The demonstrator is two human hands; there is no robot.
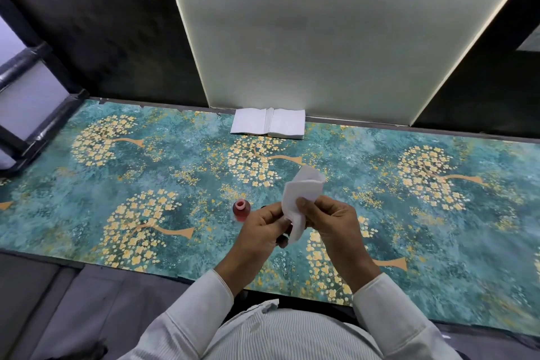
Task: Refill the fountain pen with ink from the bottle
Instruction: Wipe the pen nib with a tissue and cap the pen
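Observation:
A small red ink bottle (241, 210) stands uncapped on the teal flowered table cover, just left of my hands. My right hand (330, 222) pinches a white tissue (301, 196) that sticks up and folds around something between both hands. My left hand (263, 228) is closed around a dark object, likely the pen (283, 240); only a small dark end shows below the tissue. The rest of the pen is hidden by fingers and tissue.
A stack of white tissues (268, 123) lies at the far table edge against a pale upright panel (321, 32). The teal cover with yellow trees (146, 169) spreads left and right. A dark frame (29, 114) stands at the far left.

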